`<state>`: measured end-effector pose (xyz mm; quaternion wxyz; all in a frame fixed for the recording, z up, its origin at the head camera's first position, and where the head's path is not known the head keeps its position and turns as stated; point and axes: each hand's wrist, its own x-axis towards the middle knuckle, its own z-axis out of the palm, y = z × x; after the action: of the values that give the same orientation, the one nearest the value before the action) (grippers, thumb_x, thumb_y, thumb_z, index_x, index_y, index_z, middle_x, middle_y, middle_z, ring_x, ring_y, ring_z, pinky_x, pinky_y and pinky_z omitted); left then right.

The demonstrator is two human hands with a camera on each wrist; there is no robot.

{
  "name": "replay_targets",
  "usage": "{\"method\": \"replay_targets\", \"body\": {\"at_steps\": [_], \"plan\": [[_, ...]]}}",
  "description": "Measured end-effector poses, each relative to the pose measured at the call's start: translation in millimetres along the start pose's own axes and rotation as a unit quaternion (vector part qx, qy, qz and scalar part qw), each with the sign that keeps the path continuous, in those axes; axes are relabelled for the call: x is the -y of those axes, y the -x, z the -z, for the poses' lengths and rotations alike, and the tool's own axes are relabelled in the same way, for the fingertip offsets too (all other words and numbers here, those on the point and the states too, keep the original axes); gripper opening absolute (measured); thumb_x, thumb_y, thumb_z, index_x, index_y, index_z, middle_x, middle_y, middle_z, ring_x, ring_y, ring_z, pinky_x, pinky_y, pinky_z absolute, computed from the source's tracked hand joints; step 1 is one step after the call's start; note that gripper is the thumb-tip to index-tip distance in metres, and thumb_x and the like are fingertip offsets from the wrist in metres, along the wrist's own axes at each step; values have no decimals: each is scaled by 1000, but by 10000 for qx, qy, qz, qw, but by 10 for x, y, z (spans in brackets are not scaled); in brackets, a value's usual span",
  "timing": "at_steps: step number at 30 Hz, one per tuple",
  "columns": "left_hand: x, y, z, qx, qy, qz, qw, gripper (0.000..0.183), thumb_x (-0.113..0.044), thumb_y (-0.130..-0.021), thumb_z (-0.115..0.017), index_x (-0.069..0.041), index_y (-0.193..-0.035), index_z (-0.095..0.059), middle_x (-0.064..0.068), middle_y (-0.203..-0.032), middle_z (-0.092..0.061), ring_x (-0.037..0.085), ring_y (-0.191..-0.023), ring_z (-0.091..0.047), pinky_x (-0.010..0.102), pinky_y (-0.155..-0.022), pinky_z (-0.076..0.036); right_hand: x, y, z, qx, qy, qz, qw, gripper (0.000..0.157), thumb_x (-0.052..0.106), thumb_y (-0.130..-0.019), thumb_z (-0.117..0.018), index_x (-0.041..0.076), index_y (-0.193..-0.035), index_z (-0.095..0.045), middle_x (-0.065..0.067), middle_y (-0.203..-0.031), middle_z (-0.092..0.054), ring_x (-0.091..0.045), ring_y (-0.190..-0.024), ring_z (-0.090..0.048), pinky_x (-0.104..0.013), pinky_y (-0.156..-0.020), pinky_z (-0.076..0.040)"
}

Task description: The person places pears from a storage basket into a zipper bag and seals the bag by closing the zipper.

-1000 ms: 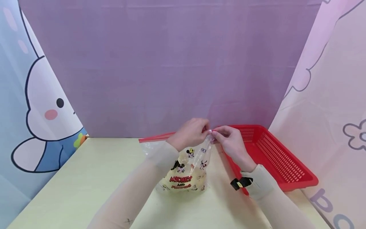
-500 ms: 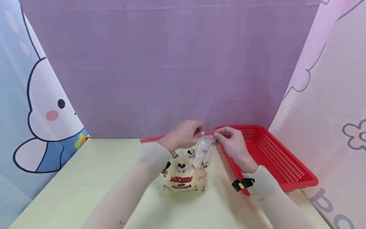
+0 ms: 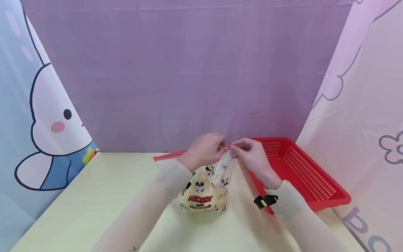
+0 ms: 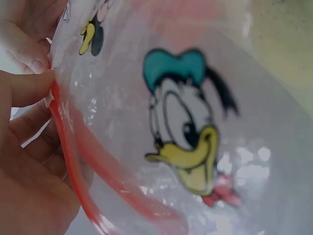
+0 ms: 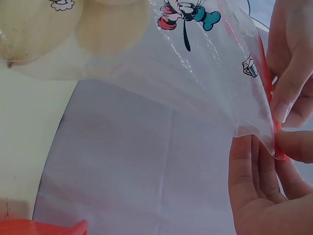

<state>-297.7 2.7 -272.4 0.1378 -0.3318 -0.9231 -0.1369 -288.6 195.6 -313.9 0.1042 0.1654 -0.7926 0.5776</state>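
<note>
A clear zip bag (image 3: 201, 187) with cartoon prints and a red seal strip (image 3: 168, 155) stands upright on the table. Pale yellow round things (image 5: 112, 27) show through its plastic low down. My left hand (image 3: 204, 148) pinches the strip near its right end, thumb on top; a small white slider (image 4: 49, 100) peeks out under that thumb in the left wrist view. Close beside it, my right hand (image 3: 253, 157) grips the strip's right corner between thumb and fingers. In the right wrist view both thumbs sit on the strip, a short way apart.
A red plastic basket (image 3: 318, 175) with perforated walls stands right of the bag, partly behind my right forearm. The pale yellow table (image 3: 104, 189) ends at a purple cloth backdrop (image 3: 189, 70). Printed cloths hang at left and right.
My left hand slid left along the strip, then came back a little to the right. My right hand shifted slightly left, so the two are close together again. Basket unmoved.
</note>
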Motion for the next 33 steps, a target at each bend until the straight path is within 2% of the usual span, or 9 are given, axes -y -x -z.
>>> {"method": "replay_targets", "body": {"at_steps": [13, 22, 29, 33], "plan": [[73, 67, 32, 6, 31, -138, 9999, 13, -26, -102, -63, -15, -97, -68, -4, -87, -63, 13, -80, -59, 31, -73, -52, 22, 24, 40, -32, 199, -67, 9998, 24, 21, -98, -71, 1, -112, -72, -16, -104, -71, -27, -86, -71, -28, -77, -61], [220, 192, 93, 48, 53, -48, 10000, 12, -24, -101, -66, -15, -94, -70, -4, -85, -63, 13, -74, -57, 30, -70, -51, -8, 34, 103, -102, 240, -260, 9993, 26, 24, -98, -71, 2, -112, -72, -15, -101, -70, -28, -88, -70, -26, -80, -60], [247, 191, 88, 3, 145, -148, 9998, 10, -19, -101, -65, -13, -94, -71, -3, -87, -66, 12, -75, -59, 31, -72, -53, 16, 30, 100, -22, 366, -306, 9989, 23, 23, -98, -70, 4, -111, -70, -13, -104, -69, -31, -93, -67, -26, -81, -59], [242, 184, 90, 5, 206, -124, 9997, 9, -15, -100, -66, -13, -93, -71, -2, -87, -66, 13, -76, -59, 30, -72, -53, 68, 25, 93, 96, 555, -249, 9981, 19, 20, -96, -71, 5, -108, -70, -13, -106, -68, -36, -96, -64, -30, -79, -59]]}}
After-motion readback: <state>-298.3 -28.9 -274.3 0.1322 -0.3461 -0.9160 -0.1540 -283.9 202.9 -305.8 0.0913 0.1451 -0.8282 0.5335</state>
